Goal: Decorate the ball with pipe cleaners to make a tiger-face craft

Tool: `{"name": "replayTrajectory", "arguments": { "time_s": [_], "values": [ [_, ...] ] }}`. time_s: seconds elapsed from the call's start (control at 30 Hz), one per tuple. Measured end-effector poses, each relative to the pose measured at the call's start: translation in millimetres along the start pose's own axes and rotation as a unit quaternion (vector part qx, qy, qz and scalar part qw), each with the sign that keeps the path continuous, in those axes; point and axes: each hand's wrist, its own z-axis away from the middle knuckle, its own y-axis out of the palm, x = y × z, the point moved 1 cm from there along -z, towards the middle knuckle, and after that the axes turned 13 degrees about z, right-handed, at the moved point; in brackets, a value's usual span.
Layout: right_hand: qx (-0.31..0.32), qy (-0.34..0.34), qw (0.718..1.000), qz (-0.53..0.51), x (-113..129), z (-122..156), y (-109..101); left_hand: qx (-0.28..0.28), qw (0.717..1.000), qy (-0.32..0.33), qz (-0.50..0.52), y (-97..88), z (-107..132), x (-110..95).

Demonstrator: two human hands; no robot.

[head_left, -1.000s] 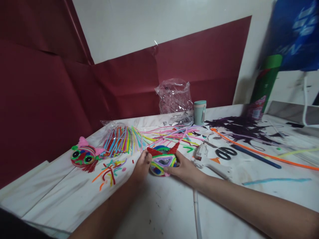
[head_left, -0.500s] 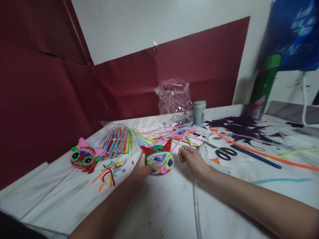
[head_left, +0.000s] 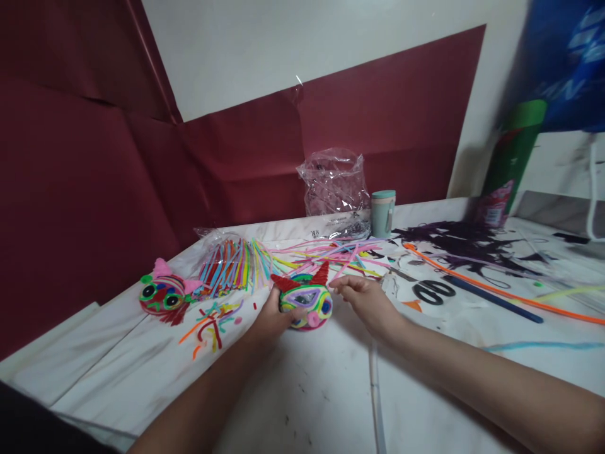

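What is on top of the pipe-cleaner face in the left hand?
Two pointed red ears top the pipe-cleaner face; their backs are hidden. The left hand covers one edge.

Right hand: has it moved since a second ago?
Yes: the right hand has shifted rightward, nearer the stationary black loops, no longer grasping the red-horned craft.

A white wall [head_left: 350, 38] is standing at the back, and creased dark red sheets [head_left: 397, 120] are covering much of it. A white table [head_left: 326, 391] with greyish streaks is stretching before it, under rather dim light.
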Motion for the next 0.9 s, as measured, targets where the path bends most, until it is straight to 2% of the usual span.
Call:
{"name": "replayTrajectory", "arguments": {
  "time_s": [0.1, 0.3, 0.43, 0.63, 0.77, 0.9],
  "values": [
    [-0.004, 0.012, 1.0, 0.003, -2, -1, 1, 0.008, 1.0, -0.001, -0.004, -0.6, -1, 1],
    [-0.053, 0.019, 0.998, 0.01, -3, -3, -7, 0.018, 1.0, 0.008, -0.005, -2.9, -2, 3],
    [-0.052, 0.01, 0.999, -0.003, 2, -1, -10, 0.016, 1.0, 0.012, -0.016, -5.0, -4, 6],
    [-0.028, 0.033, 0.999, -0.019, -3, -3, -6, 0.027, 0.999, 0.008, -0.022, -7.9, -4, 8],
    [0.021, 0.064, 0.997, -0.024, -6, -1, 3, 0.031, 0.999, 0.018, -0.018, -5.3, -2, 7],
    [0.099, -0.029, 0.994, -0.032, -3, 9, 11, 0.018, 0.999, 0.027, -0.015, 4.4, 2, 7]
  ]
}}
